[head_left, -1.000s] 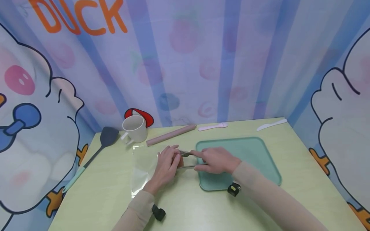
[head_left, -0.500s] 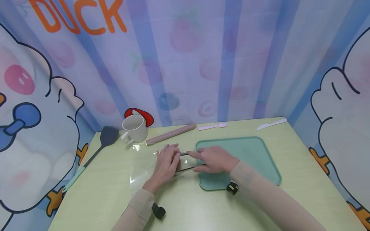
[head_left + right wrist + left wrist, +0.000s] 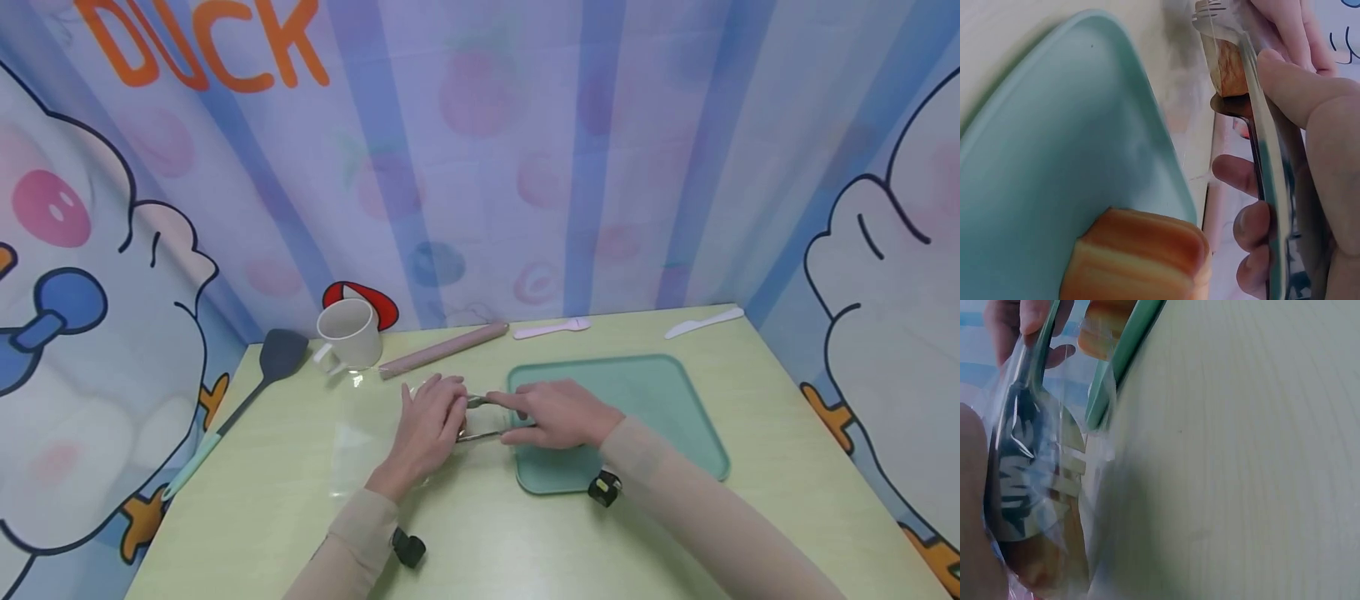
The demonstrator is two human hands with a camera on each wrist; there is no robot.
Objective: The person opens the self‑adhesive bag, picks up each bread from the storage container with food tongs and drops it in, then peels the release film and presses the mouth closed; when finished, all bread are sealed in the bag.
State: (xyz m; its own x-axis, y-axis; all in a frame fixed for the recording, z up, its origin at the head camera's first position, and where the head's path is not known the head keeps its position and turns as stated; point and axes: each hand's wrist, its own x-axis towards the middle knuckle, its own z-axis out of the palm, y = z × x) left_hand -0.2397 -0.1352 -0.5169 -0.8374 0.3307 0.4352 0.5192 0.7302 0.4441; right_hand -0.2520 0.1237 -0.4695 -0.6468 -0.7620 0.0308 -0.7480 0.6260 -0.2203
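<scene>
My left hand holds the clear plastic bag, which lies crumpled to its left. My right hand grips metal tongs that reach toward the left hand. In the left wrist view, the slotted tongs head shows through clear film, with a brown bread-like piece against it. The right wrist view has the fork-shaped tip and rounded lower tip of the tongs around this piece. Another bread piece rests on the green tray.
Behind the hands are a white mug, a pinkish rod, a pink plastic utensil and a white plastic knife. At the left lies a spatula. The tray extends under and beyond the right hand.
The clear bag has shifted slightly left and its creases have changed. The left hand has moved a little left; the right hand is nearly still, with its hold on the tongs unchanged.
</scene>
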